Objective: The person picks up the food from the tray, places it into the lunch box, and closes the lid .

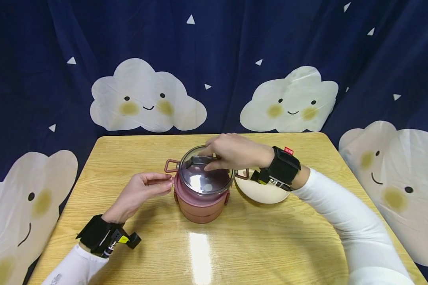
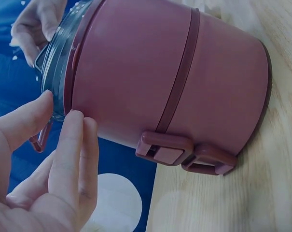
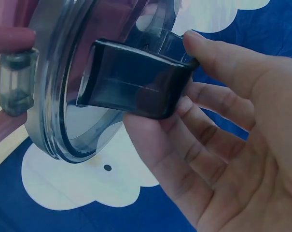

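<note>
A round pink two-tier lunch box (image 1: 201,209) stands on the table, with a clear smoky lid (image 1: 196,184) on top. Pink clips stick out from the lid at both sides, the left clip (image 1: 171,166) flipped outward. My right hand (image 1: 232,150) pinches the dark see-through handle (image 3: 131,79) on the lid between thumb and fingers. At the left of the upper rim, my left hand (image 1: 142,194) has its fairly straight fingers against the box's side and the thumb near the lid's edge. Lower down, two closed latches (image 2: 167,150) show on the box's wall.
A cream plate (image 1: 264,192) lies on the wooden table (image 1: 146,253) just right of the box, partly under the right wrist. Behind the table hangs a dark blue curtain (image 1: 221,47) with clouds on it.
</note>
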Demonstrator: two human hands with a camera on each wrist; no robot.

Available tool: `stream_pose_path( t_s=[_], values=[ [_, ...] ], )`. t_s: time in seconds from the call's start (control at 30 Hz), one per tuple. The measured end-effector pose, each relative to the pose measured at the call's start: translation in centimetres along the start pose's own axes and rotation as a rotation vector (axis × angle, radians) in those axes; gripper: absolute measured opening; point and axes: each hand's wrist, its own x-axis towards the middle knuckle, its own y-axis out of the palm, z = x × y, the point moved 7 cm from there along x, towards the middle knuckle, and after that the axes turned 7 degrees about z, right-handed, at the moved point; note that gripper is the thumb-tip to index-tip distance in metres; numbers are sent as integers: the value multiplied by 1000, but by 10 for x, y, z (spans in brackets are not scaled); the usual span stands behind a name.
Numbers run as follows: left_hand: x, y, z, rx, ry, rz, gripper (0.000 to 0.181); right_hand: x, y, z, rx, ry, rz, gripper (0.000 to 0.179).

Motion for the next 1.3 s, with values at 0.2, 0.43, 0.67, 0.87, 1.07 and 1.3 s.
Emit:
stream_pose_path(
  t_s=[0.2,0.43,0.67,0.87,1.07,1.3],
  values=[
    [0,-3,0,-17,-5,-13,50,7,5,9,-51,-50,-7,19],
    [-1,-4,0,-18,-38,-15,48,12,10,15,-101,-40,15,16],
    [0,-3,-1,-30,-35,-11,47,13,13,17,-101,-42,17,15],
    [0,-4,-1,-44,-29,-13,43,13,16,19,-89,-59,30,18],
    [0,-4,-2,-35,-39,-16,45,12,18,18,-59,-60,29,19],
    [2,-5,-5,-10,-27,-30,52,8,21,14,-33,-60,-16,24]
  ],
)
